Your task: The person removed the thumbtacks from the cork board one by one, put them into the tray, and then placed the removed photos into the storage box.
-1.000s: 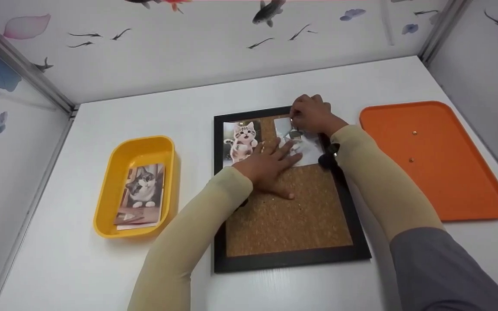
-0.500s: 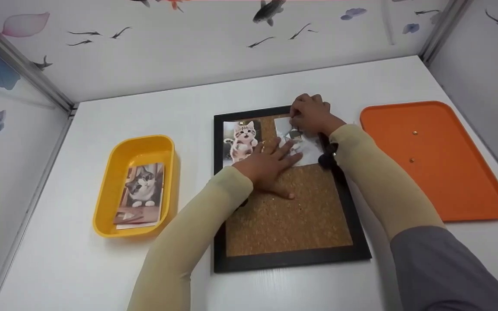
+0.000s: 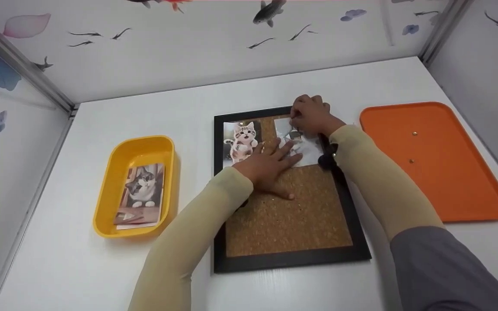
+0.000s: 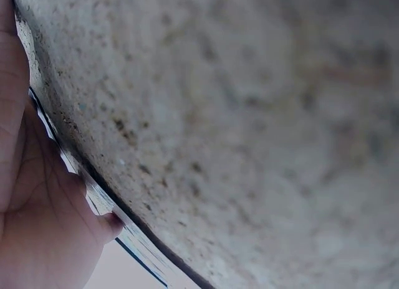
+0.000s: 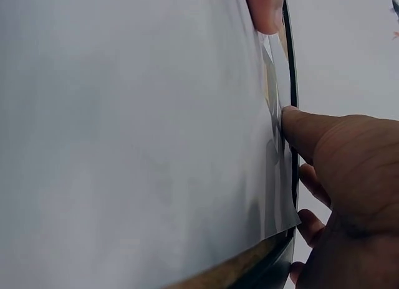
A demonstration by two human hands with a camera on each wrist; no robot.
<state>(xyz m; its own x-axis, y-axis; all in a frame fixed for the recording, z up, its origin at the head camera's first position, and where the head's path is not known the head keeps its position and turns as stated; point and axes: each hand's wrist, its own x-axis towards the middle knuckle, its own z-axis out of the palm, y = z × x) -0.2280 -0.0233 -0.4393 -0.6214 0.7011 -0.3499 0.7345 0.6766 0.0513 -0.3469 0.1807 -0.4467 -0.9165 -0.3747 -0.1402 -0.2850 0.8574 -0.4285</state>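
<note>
A black-framed cork board (image 3: 301, 220) lies in the middle of the table. My left hand (image 3: 266, 168) rests on it, fingers spread across the lower parts of two photos. The kitten photo (image 3: 244, 136) at upper left has a brass thumbtack (image 3: 241, 124) at its top. At upper right lies a glossy whitish photo (image 3: 311, 151), its picture blurred by glare. My right hand (image 3: 314, 114) is at this photo's top edge, fingers curled, thumb pressing there. The right wrist view shows the thumb (image 5: 308, 130) at that edge and the other fingertips near the frame; what lies under the thumb is hidden.
Left of the board is a yellow tub (image 3: 173, 181) holding a stack of photos, a grey-and-white cat photo (image 3: 143, 190) on top. To the right, an orange tray (image 3: 456, 172) carries two brass thumbtacks (image 3: 414, 134). Printed wall panels (image 3: 214, 56) enclose the table.
</note>
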